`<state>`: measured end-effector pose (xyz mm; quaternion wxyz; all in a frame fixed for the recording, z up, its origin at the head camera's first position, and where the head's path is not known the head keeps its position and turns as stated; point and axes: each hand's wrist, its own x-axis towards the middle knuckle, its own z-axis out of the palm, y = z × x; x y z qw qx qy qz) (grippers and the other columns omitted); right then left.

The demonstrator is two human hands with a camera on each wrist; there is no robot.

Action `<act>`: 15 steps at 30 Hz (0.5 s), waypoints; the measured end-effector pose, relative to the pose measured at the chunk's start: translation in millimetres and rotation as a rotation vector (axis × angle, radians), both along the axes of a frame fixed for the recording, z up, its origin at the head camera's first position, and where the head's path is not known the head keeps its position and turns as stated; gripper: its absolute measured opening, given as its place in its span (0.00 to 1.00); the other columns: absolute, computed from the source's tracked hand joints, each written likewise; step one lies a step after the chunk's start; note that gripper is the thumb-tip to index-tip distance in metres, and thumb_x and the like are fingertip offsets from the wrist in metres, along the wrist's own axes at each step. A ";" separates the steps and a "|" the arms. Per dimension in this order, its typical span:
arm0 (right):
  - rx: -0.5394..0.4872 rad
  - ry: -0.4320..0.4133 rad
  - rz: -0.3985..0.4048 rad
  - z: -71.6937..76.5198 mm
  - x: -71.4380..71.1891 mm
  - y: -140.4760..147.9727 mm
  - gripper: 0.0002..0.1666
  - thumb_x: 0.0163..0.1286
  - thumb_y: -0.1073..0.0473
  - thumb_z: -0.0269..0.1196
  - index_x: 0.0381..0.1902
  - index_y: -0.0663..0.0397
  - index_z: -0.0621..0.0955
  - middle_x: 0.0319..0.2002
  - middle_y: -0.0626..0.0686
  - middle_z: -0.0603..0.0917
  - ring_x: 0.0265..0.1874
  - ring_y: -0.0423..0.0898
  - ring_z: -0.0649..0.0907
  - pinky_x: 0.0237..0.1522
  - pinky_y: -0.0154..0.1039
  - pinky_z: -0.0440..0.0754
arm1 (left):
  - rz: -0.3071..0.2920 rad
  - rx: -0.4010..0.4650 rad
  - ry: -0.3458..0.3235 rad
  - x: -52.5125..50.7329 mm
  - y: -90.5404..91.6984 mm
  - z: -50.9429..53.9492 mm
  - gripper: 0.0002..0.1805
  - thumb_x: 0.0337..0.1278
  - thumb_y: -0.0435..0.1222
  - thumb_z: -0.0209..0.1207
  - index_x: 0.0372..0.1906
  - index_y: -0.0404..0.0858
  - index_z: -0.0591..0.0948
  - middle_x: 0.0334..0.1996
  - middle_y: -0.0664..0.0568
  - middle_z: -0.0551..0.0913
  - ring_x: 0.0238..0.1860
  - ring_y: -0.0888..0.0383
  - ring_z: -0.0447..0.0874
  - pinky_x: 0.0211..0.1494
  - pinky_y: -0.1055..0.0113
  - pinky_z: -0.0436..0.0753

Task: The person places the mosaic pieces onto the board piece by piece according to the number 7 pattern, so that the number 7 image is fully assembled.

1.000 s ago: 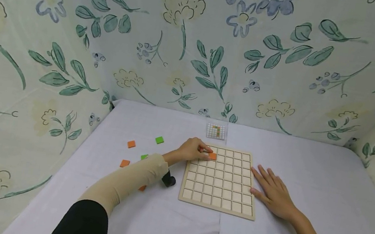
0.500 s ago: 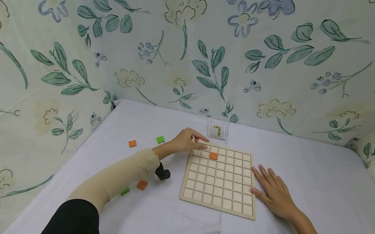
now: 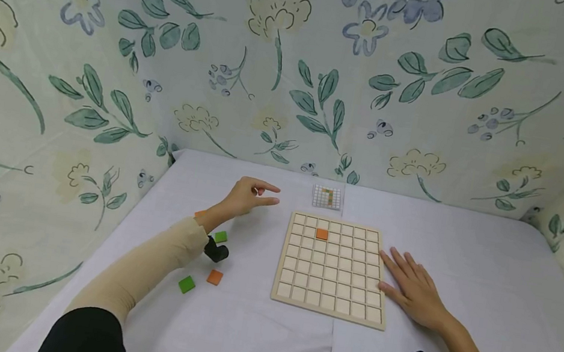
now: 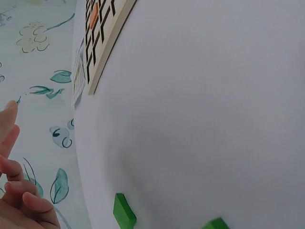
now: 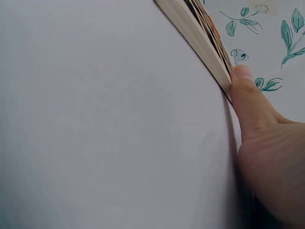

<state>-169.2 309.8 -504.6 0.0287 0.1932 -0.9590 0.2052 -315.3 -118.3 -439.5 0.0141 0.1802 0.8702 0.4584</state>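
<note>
A wooden grid board (image 3: 327, 313) lies on the white table, divided into many square cells. One orange tile (image 3: 322, 234) sits in a cell near its upper left. My left hand (image 3: 244, 199) is in the air left of the board, holding nothing, with thumb and index finger apart and the other fingers bent. Below it are loose tiles, among them a green tile (image 3: 220, 236); some are partly hidden by the hand and wrist. My right hand (image 3: 415, 290) lies flat with fingers spread, its thumb and fingertips touching the board's right edge.
A small card (image 3: 327, 197) with a coloured grid pattern lies behind the board. Nearer the front left are another green tile (image 3: 186, 284) and an orange tile (image 3: 214, 277). A floral cloth (image 3: 319, 72) hangs behind the table.
My left hand has let go of the orange tile, now lying in its cell, and has moved left off the board toward the loose tiles. The right hand stays at the board's edge.
</note>
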 end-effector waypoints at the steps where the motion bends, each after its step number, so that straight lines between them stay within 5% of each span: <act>1: 0.000 0.002 0.000 -0.1 -0.3 -0.2 0.42 0.75 0.43 0.58 0.79 0.50 0.58 0.77 0.64 0.53 0.74 0.68 0.48 0.68 0.69 0.41 | 0.012 0.006 -0.001 0.1 -4.3 0.2 0.20 0.57 0.42 0.72 0.52 0.38 0.87 0.28 0.51 0.69 0.29 0.56 0.61 0.31 0.64 0.61; 15: 0.002 0.013 -0.001 1.4 0.1 -1.4 0.42 0.74 0.43 0.59 0.78 0.52 0.59 0.76 0.65 0.54 0.74 0.69 0.49 0.68 0.68 0.42 | 0.124 0.024 -0.054 5.3 -49.5 -19.4 0.21 0.55 0.41 0.72 0.52 0.35 0.87 0.25 0.53 0.63 0.27 0.58 0.58 0.31 0.67 0.60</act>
